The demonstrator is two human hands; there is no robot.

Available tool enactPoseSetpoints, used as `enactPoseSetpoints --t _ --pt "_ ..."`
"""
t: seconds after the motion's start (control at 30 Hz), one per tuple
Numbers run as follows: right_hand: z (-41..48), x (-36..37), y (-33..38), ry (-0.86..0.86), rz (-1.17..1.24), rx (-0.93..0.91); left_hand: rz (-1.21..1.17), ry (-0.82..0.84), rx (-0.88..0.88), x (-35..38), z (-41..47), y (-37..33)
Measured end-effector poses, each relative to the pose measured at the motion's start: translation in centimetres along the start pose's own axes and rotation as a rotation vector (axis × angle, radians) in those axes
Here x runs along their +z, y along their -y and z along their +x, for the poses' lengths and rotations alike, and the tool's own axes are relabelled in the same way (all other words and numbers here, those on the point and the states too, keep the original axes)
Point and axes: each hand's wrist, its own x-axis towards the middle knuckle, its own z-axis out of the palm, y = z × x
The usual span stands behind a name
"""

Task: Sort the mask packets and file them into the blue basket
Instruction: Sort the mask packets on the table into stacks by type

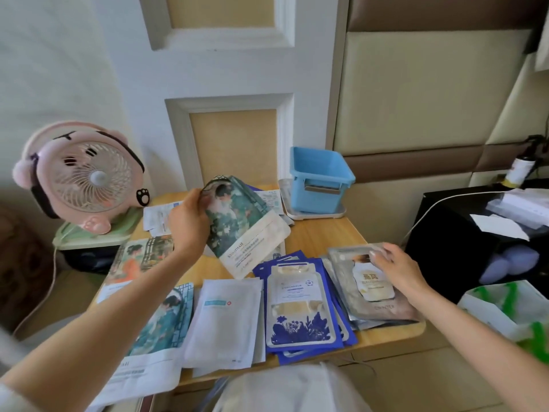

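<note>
My left hand (188,224) grips a green illustrated mask packet (243,227), lifted and tilted above the wooden table (320,233). My right hand (396,270) rests with its fingers on the top edge of a silver packet stack (368,295) at the table's right side. Sorted piles lie in front of me: blue floral packets (300,307), white packets (225,319), and teal illustrated packets (160,325) under my left forearm. An orange illustrated packet (139,260) lies at the left. The blue basket (319,179) stands at the table's back right, on a white tray.
A pink desk fan (84,176) stands on a green stand at the back left. Loose paper leaflets (160,217) lie behind my left hand. A black box with papers (475,233) and a green-and-white bag (511,310) sit to the right.
</note>
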Motion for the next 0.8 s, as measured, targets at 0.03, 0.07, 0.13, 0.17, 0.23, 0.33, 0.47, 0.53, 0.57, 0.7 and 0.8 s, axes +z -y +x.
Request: enactPoseSetpoints --t 0.03,0.07,0.13,0.17,0.23,0.33,0.47,0.53,0.57,0.7,0.8 --pt "-0.2 0.1 0.3 0.018 0.018 0.005 -0.026 0.006 0.0 0.1 0.0 -0.2" --pt "-0.3 0.3 0.5 0.036 0.026 0.006 -0.047 0.017 0.002 0.2 0.0 -0.4" --pt "-0.6 0.4 0.8 0.063 0.029 0.004 -0.065 0.042 0.002 0.3 -0.2 -0.7" --pt "-0.7 0.5 0.9 0.072 0.029 0.002 -0.064 0.045 0.004 0.2 -0.3 -0.8" --pt "-0.8 0.4 1.1 0.084 0.02 -0.003 -0.069 0.047 -0.008 0.2 -0.4 -0.8" --pt "-0.8 0.2 0.9 0.091 0.009 -0.002 -0.104 0.055 -0.035 0.1 -0.2 -0.3" --pt "-1.0 0.2 1.4 0.038 -0.027 -0.054 -0.249 0.152 -0.058 -1.4 0.5 0.0" --pt "-1.2 0.4 2.7 -0.057 -0.078 -0.203 -0.461 0.29 -0.181 -3.2 1.3 0.8" --pt "-1.4 0.6 3.6 -0.098 -0.094 -0.284 -0.571 0.359 -0.264 -4.3 1.7 1.5" --pt "-1.3 2.8 7.3 -0.078 -0.113 -0.521 -0.73 0.6 -0.45 -8.1 2.1 5.7" --pt "-1.0 5.9 9.8 0.117 -0.156 -0.604 -0.66 0.73 -0.527 -9.7 0.6 9.0"
